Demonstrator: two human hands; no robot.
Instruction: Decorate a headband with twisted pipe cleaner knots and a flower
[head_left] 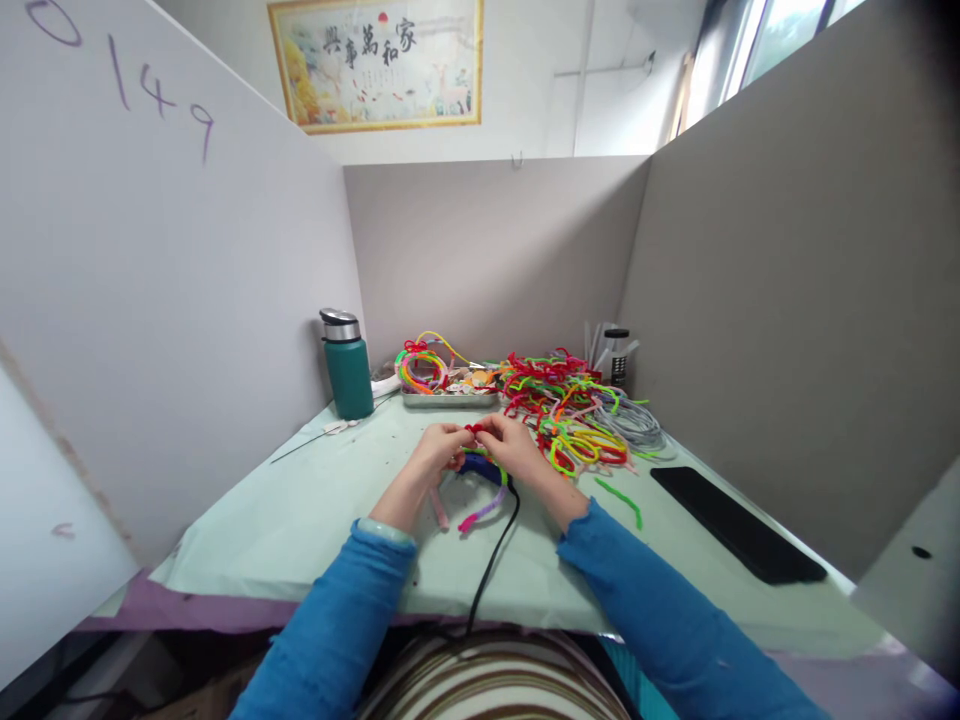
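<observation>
My left hand (437,452) and my right hand (516,447) meet over the middle of the table, fingertips pinched together on a small red pipe cleaner piece (473,429). Under the hands lies a headband wrapped in blue, pink and purple pipe cleaners (482,488), curving down toward me. A black cable (495,560) runs from beneath my right hand to the table's near edge. Both sleeves are blue.
A heap of coloured pipe cleaners (570,405) lies behind my right hand, a metal tray (448,398) with coloured hoops behind my left. A green flask (347,365) stands at back left, a black phone (736,522) lies right. One green pipe cleaner (620,499) lies loose.
</observation>
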